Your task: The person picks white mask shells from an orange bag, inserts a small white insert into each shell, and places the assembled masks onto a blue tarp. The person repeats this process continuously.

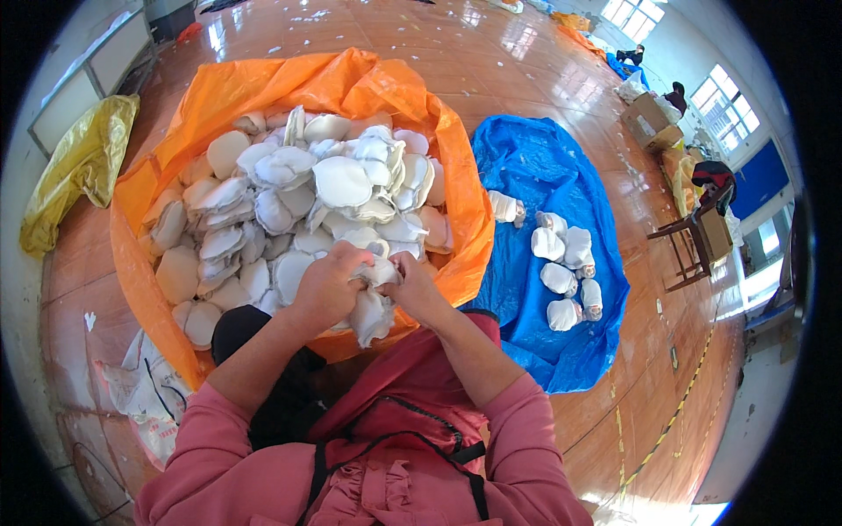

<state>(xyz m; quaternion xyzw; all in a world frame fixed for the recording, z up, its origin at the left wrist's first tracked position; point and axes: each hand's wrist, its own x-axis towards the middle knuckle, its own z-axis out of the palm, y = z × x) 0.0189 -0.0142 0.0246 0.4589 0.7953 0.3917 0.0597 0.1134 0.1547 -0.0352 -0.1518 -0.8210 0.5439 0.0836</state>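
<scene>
My left hand (328,282) and my right hand (416,287) are close together above the near edge of an orange sheet bag (478,250). Between them, the fingers of both are closed on a bunch of soft white pads (374,317), whose lower end hangs down frilled and loose. My fingers hide part of it. Inside the orange bag lies a big heap of rounded white pads (344,182), many nested in stacks. To the right, several tied white bundles (559,279) rest on a blue sheet bag (517,342).
A yellow sheet bag (83,162) slumps by the left wall. Near my left side lies a white woven sack (145,390). A wooden chair (688,241) and a cardboard box (651,124) stand at the right. White scraps dot the reddish tiled floor (491,70).
</scene>
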